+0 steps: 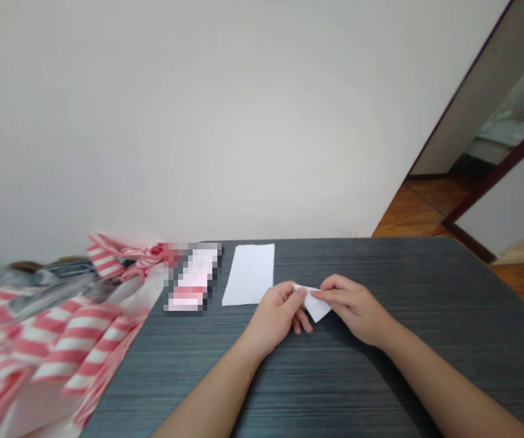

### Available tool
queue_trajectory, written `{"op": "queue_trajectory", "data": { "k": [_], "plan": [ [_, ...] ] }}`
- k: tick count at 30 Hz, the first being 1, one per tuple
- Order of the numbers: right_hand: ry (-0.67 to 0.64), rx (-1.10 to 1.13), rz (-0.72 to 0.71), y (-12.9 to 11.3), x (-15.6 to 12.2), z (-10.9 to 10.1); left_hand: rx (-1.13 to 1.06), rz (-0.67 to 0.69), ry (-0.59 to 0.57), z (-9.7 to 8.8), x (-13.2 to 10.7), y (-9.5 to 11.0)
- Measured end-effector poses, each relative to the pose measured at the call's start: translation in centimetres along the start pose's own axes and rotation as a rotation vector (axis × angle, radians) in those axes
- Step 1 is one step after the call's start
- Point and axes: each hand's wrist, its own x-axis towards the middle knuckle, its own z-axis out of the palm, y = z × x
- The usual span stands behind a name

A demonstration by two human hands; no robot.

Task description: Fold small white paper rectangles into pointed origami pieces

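A small folded piece of white paper (317,309) is held between both hands, its pointed corner facing down toward me. My left hand (281,309) pinches its left end between thumb and fingers. On the other side, my right hand (353,307) grips the upper right edge, with fingertips covering part of the paper. A stack of white paper sheets (249,274) lies flat on the table just beyond my left hand.
The dark wood-grain table (426,292) stands against a white wall (244,121). At the table's left lies a blurred-out pinkish rectangular item (193,280). Red-and-white striped cloth (75,328) is heaped beyond the left edge. A doorway and wooden floor (408,210) show at right.
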Motion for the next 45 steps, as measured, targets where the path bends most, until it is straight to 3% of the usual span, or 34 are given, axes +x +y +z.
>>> {"op": "queue_trajectory", "data": {
  "k": [5,10,14,45],
  "plan": [
    [0.021,0.046,0.004,0.10,-0.19,0.12,0.029,0.009,-0.001,-0.08,0.06,-0.05],
    [0.119,0.105,0.155,0.12,-0.27,0.39,0.057,0.018,-0.026,0.08,-0.19,0.32],
    [0.099,0.118,0.239,-0.15,0.08,0.45,0.095,0.009,-0.050,0.23,-0.32,0.71],
    [0.108,0.087,0.231,-0.21,0.30,0.41,-0.038,0.005,-0.098,0.20,-0.08,0.18]
  ]
}}
